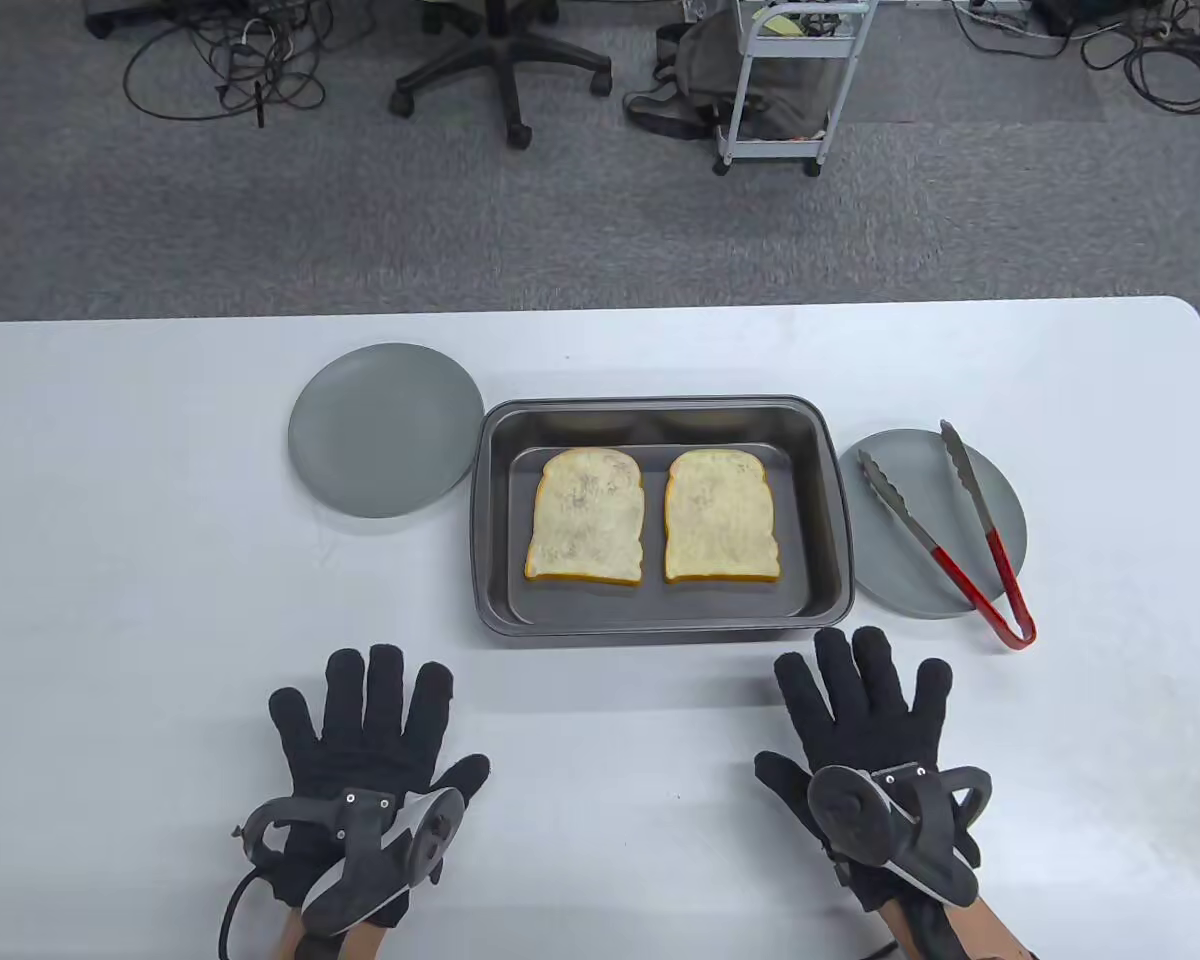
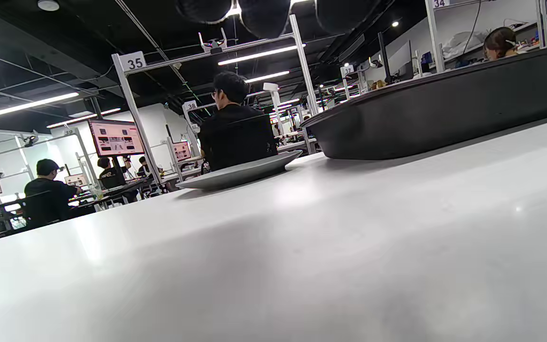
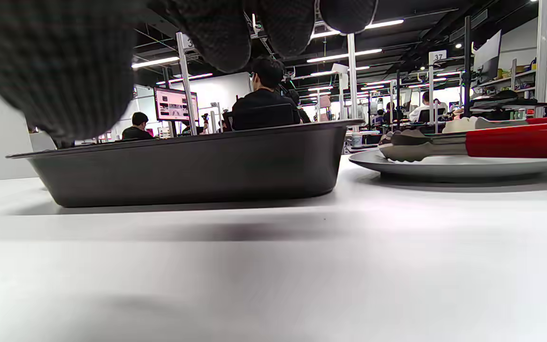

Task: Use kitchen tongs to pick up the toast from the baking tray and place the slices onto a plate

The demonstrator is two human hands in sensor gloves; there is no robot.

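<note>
Neither hand holds anything; the left hand point(image 1: 370, 735) lies flat on the white table point(image 1: 110, 560) at about seven o'clock from the baking tray point(image 1: 660, 625), fingers straight and spread; the right hand point(image 1: 865, 725) lies the same way at about five o'clock from the tray, its fingertips just short of the tray's near right corner; a tracker sits on the back of each hand. Two toast slices lie side by side and flat on the tray floor, the left slice point(image 1: 587, 516) and the right slice point(image 1: 721, 516), close but with a thin gap between them. At nine to ten o'clock from the tray a grey plate point(image 1: 385, 430) rests bare, its rim just beside the tray's far left corner; at three o'clock a second grey plate point(image 1: 885, 560) sits against the tray's right rim. Kitchen tongs point(image 1: 960, 520) lie across that second plate, red handles toward five o'clock with the hinge end hanging past the rim onto the table, metal tips spread apart toward eleven o'clock; in the right wrist view the tongs point(image 3: 468, 142) lie on the plate point(image 3: 449, 167) beside the tray wall point(image 3: 193, 166).
</note>
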